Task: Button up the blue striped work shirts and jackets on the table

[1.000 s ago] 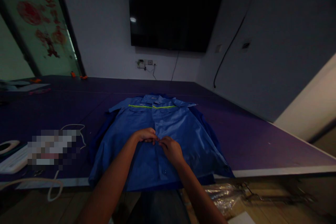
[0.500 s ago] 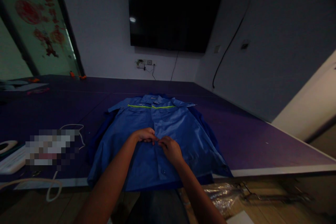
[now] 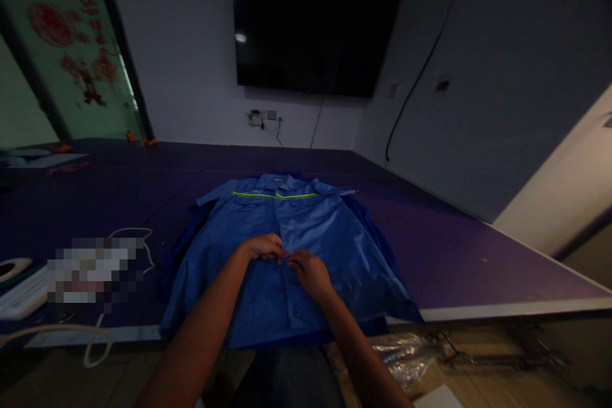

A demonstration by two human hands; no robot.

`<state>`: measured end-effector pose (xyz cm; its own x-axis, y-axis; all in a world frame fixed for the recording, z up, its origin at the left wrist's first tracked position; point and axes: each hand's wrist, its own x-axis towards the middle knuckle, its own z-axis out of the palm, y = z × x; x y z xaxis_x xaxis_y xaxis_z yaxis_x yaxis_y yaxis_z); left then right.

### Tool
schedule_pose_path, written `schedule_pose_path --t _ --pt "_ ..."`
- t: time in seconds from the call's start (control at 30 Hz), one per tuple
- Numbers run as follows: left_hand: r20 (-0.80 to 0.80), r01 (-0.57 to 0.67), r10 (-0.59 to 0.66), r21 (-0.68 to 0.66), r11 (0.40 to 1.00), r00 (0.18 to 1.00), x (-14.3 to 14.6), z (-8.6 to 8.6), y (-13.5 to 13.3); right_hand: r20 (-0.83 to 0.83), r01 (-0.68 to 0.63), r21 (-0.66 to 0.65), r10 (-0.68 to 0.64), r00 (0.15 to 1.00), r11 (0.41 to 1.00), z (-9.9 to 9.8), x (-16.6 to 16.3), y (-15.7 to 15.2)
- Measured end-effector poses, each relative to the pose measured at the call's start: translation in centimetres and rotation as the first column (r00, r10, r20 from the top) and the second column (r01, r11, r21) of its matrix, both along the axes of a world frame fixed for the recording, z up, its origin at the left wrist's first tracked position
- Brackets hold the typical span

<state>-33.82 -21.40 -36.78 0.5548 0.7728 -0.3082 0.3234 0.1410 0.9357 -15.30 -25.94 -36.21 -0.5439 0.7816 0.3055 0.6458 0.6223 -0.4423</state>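
A blue short-sleeved work shirt (image 3: 329, 229) lies face up on the purple tabletop (image 3: 449, 248), its collar at the far end and a yellow-green stripe across the chest. Darker blue cloth (image 3: 375, 236) shows beneath its sides. My left hand (image 3: 265, 247) pinches the shirt's front placket about midway down. Right beside it, fingertips almost meeting, my right hand (image 3: 308, 269) pinches the same edge. Whatever small part sits between the fingertips is hidden. A button (image 3: 298, 313) shows near the hem, which hangs at the table's front edge.
To the left lie a white power strip (image 3: 23, 293), a blurred-out patch, a roll of tape (image 3: 14, 269) and pale cables (image 3: 90, 347). Clear plastic wrapping (image 3: 404, 357) is on the floor below the table edge. A dark wall-mounted screen (image 3: 313, 25) hangs behind the table.
Both hands keep their pinch at the same spot on the placket. Only a very slight shift of the camera view shows.
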Motion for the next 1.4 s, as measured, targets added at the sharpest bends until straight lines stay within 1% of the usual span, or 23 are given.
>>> schedule_pose_path --t 0.23,0.4,0.6,0.87,1.0,1.23,1.33,1.4 --pt "0.024 0.004 -0.004 0.021 1.0 1.0 0.02 0.09 -0.18 0.011 -0.003 -0.001 0.003 1.0 1.0 -0.21 0.01 0.11" --pt "0.02 -0.001 0.001 0.035 0.999 1.0 0.13 0.19 -0.33 0.017 -0.007 -0.02 0.007 1.0 1.0 -0.26 0.03 0.22" --pt "0.001 -0.001 0.001 0.049 0.999 1.0 0.35 0.52 -0.51 0.039 -0.006 -0.013 0.006 0.999 1.0 -0.07 -0.03 0.1" --pt "-0.008 -0.021 0.021 0.059 0.998 1.0 0.33 0.01 -0.38 0.069 0.015 -0.035 -0.013 0.998 0.999 0.01 -0.05 0.16" --pt "-0.008 -0.033 0.034 0.057 0.998 0.999 0.33 -0.14 -0.33 0.075 0.053 -0.049 -0.049 0.996 0.997 -0.06 -0.15 0.25" --pt "0.004 -0.027 0.027 0.04 0.999 1.0 0.35 0.25 -0.48 0.008 0.135 -0.04 -0.135 0.991 0.99 0.03 -0.23 0.25" --pt "0.011 -0.021 0.021 0.034 0.999 1.0 0.34 0.32 -0.5 -0.003 0.177 -0.049 -0.177 0.984 0.983 0.04 -0.21 0.43" --pt "0.017 -0.016 0.015 0.036 0.999 1.0 0.31 0.25 -0.43 -0.009 0.182 -0.063 -0.183 0.983 0.981 -0.03 -0.19 0.57"
